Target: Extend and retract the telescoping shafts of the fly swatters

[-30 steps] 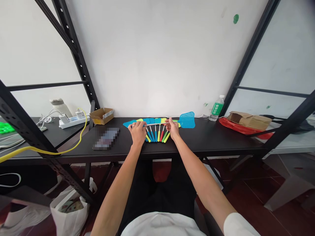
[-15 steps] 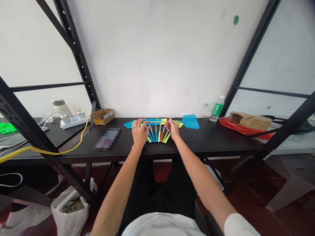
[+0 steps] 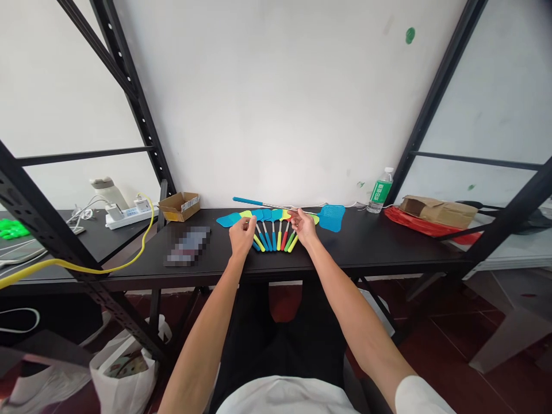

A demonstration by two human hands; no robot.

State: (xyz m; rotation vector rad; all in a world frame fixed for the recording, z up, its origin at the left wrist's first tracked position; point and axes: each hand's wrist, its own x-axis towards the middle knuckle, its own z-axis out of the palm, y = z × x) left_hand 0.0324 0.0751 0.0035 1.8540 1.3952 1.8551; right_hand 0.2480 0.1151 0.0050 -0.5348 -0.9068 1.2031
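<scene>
A fly swatter with a blue mesh head, a thin metal rod and a blue handle is held by the rod in my right hand, its fingers pinched. Its head points right, and its handle slants up to the left, above my left hand. My left hand is closed over the left side of the fanned-out swatters; whether anything is in its fingers is hidden. Between my hands lie several more fly swatters with blue, yellow, red and green handles toward me and their heads toward the wall.
On the black table, a small cardboard box and a blurred phone-like slab stand to the left. A water bottle is at the back right, near a brown paper package on red plastic. A yellow cable hangs at left.
My left hand has come away from the held swatter and closed, moving slightly lower. The swatter's handle end has swung upward, while my right hand keeps hold of its rod.
</scene>
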